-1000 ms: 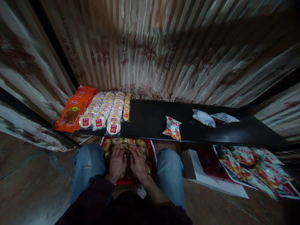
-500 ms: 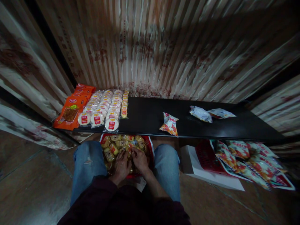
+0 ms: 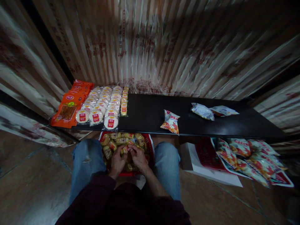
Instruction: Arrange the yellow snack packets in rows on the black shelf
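Between my knees stands a red box full of small yellow snack packets. My left hand is inside it, its fingers curled round a few of the packets. My right hand lies close beside it, fingers bent in a pinch on packets in the same pile. What exactly each finger grips is dim. Just ahead is a black shelf, with rows of round white cake packs and orange packs at its left end.
One red-and-white snack bag lies mid-shelf, and two pale bags lie further right. A white carton with several colourful bags sits on the floor to my right. Striped sheeting forms the wall behind. Brown floor lies to the left.
Both hands went from lying flat on the packets to curling and drawing together, gathering packets. The view shifted slightly downward.
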{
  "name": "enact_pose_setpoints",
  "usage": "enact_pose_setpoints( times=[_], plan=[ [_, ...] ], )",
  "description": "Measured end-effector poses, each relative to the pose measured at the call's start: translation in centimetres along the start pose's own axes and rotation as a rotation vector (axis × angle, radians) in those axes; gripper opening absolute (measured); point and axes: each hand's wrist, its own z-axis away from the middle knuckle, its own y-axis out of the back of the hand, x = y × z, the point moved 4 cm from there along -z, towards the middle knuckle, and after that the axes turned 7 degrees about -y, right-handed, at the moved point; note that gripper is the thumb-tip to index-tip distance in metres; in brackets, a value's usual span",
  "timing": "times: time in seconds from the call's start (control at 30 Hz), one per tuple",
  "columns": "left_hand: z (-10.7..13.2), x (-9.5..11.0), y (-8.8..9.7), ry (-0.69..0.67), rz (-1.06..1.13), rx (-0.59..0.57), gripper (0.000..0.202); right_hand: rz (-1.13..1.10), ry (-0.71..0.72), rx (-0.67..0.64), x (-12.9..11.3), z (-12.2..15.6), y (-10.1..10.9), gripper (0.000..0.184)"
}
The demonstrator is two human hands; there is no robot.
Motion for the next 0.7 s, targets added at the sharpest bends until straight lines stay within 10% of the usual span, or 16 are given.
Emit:
enact_pose_setpoints(
  times=[0.23,0.7],
  plan=[
    [-0.2,0.5,0.9,0.024,0.133,-0.016,0.038,0.263,-0.026,0.215,-0.4,-0.3,1.6,0.032],
    [-1.1,-0.5,0.3,0.176,0.526,0.03,0.054,-0.007,-0.076,0.116,0.6,-0.5,1.3,0.027]
  ],
)
